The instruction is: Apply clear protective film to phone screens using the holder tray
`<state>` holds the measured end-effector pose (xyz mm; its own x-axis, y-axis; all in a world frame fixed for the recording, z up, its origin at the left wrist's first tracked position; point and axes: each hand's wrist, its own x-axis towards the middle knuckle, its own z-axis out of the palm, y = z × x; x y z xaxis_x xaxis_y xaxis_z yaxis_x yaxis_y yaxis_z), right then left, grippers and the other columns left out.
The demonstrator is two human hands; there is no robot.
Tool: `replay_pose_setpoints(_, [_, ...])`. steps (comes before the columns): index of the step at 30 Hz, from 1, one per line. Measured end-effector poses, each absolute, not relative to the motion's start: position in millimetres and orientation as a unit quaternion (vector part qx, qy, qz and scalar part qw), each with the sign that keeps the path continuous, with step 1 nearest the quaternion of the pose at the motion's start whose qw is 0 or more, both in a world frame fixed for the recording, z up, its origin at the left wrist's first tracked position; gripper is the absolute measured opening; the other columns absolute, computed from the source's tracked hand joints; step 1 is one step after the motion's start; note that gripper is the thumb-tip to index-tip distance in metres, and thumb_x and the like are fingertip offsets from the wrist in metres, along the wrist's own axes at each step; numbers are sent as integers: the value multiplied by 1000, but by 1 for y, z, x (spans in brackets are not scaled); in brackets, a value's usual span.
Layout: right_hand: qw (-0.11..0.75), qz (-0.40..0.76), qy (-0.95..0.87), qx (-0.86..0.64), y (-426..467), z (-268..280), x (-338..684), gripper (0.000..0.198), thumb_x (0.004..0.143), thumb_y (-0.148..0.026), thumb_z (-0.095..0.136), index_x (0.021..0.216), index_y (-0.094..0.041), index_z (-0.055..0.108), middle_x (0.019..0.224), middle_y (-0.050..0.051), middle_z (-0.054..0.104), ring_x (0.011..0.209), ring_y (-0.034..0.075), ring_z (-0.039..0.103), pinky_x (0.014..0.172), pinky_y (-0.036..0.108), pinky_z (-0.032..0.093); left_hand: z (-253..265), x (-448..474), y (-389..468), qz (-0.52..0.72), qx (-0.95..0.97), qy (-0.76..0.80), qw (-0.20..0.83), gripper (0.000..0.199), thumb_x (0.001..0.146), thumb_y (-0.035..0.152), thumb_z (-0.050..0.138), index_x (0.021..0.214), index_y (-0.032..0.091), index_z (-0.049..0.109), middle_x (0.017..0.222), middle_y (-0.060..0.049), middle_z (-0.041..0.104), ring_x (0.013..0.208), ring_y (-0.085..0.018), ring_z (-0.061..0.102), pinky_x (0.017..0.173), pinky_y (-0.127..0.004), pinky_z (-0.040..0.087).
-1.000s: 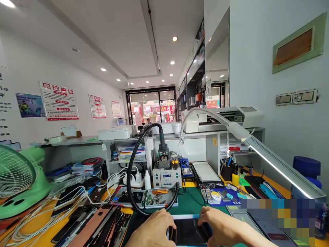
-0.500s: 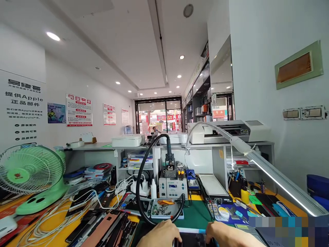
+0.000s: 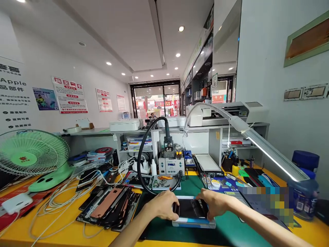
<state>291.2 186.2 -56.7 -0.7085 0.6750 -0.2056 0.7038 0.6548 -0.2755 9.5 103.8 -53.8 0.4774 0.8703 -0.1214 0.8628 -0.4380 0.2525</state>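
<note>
A dark, glossy phone (image 3: pixel 192 209) lies flat, long side across my view, on a white-and-blue box (image 3: pixel 194 223) on the green mat. My left hand (image 3: pixel 164 205) grips the phone's left end, thumb and fingers curled round the edge. At the opposite end my right hand (image 3: pixel 211 203) has its fingers bent over the phone's right edge. Pale streaks or reflections show on the phone's surface; I cannot tell which. Just beyond the left hand is a tray (image 3: pixel 177 187) of small metal parts.
A hot-air station (image 3: pixel 171 166) with a looping black hose (image 3: pixel 139 164) stands behind the hands. Stacked phone parts (image 3: pixel 108 206), white cables (image 3: pixel 48 209) and a green fan (image 3: pixel 24 157) lie left. A lamp arm (image 3: pixel 272 151) slants across the right, near a water jug (image 3: pixel 304 197).
The camera has tilted down and the view has shifted, so more of both forearms, the phone and the box shows now. Both hands stay at the phone's ends.
</note>
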Motion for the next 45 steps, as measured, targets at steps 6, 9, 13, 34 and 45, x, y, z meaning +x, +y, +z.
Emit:
replay_pose_setpoints(6, [55,-154,907,389,181,-55,286,76,36,-28,81,112,-28,73,105,7,64,105,42,69,86,46,58,-46,12,100,14,849,513,124,58,65,45,74,120,26,73,121,-10,73,118,-36,63,93,-43,53])
replay_pose_setpoints(9, [56,-143,909,388,179,-54,285,75,38,-30,81,113,-30,74,107,8,64,113,43,66,90,46,57,-46,13,101,10,849,515,120,57,65,46,74,118,26,74,117,-10,74,115,-36,65,91,-43,54])
replay_pose_setpoints(13, [62,-129,911,387,177,-52,285,81,38,-31,82,118,-30,74,108,9,64,115,43,65,90,46,57,-46,17,101,8,845,523,111,58,64,50,75,116,25,75,113,-11,75,113,-36,66,94,-45,53])
replay_pose_setpoints(34, [52,-144,920,361,172,-35,288,74,63,-34,91,128,-10,63,119,9,58,92,21,62,71,27,51,-44,16,102,24,861,489,138,54,81,52,64,126,23,70,118,-10,72,111,-30,64,90,-35,49])
replay_pose_setpoints(45, [52,-268,892,360,187,-30,291,47,72,-33,81,113,-13,70,97,5,70,83,22,65,63,26,46,-49,17,101,5,868,486,100,52,86,52,59,130,27,69,124,-9,69,118,-31,60,95,-36,47])
